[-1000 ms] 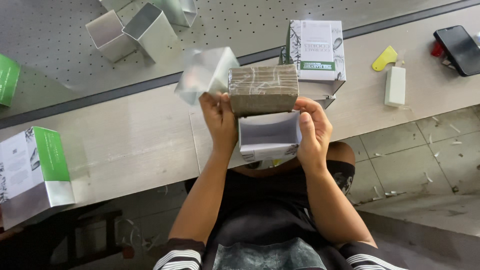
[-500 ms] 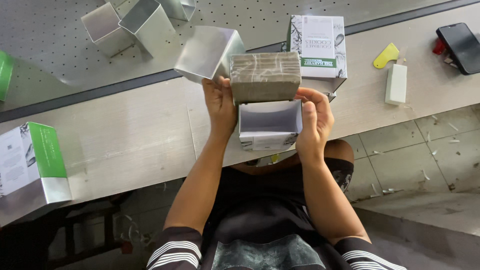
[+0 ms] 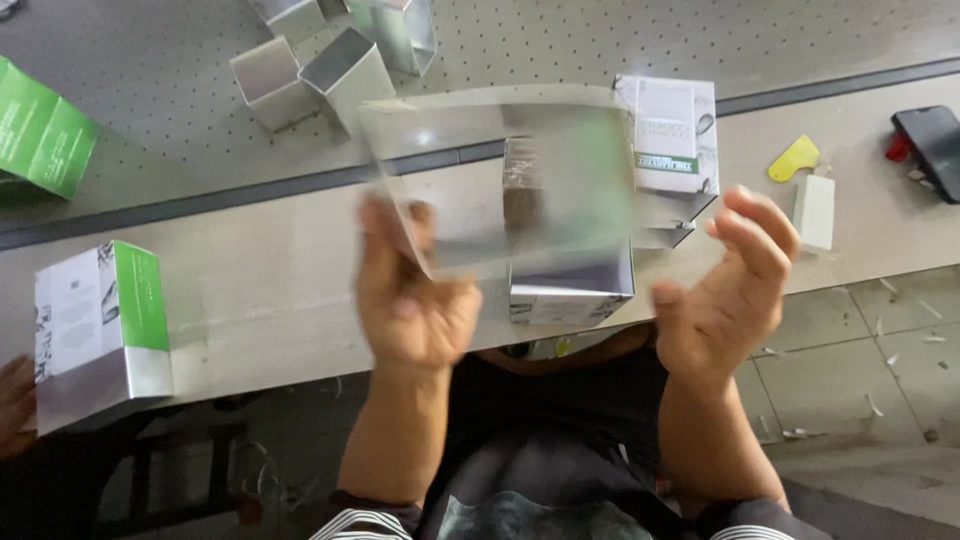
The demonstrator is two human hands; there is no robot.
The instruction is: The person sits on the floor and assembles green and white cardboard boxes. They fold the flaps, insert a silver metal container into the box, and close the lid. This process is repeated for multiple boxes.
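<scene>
Head view: a blurred silvery carton sleeve (image 3: 500, 185) is being held up by the left hand (image 3: 415, 300), its fingers (image 3: 385, 225) being clamped on the sleeve's lower left corner. The right hand (image 3: 725, 290) is being held just beside the sleeve, fingers spread and touching nothing. Under the sleeve, an open white box (image 3: 570, 285) is sitting at the near edge of the pale worktop (image 3: 280, 260), with a green-and-white carton (image 3: 100, 325) at the left. Grey floor tiles (image 3: 860, 370) are showing below
</scene>
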